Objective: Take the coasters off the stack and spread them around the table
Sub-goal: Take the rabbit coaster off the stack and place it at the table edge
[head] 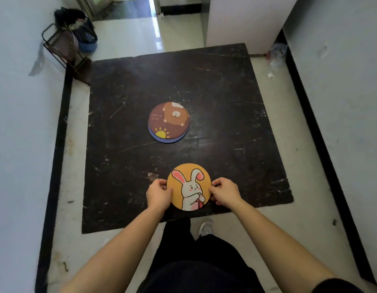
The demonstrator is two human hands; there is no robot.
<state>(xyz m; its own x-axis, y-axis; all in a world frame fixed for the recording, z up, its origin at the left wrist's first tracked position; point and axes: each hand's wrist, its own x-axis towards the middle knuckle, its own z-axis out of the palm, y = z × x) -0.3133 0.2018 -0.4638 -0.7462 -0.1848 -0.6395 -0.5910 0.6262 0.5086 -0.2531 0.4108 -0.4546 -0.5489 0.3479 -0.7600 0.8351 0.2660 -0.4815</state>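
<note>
An orange round coaster with a white rabbit [188, 186] is near the front edge of the dark square table [124, 166]. My left hand [159, 194] grips its left rim and my right hand [224, 193] grips its right rim. Whether it touches the tabletop I cannot tell. In the middle of the table lies the stack [168, 121]: a brown coaster with a bear and a yellow sun on top, and a blue coaster edge showing beneath it.
A black wire rack [63, 49] and a dark bag [82, 28] stand at the table's far left corner. A white cabinet [242, 22] stands behind the far right corner. Walls run close along both sides. My legs and a white shoe [206, 227] are at the front edge.
</note>
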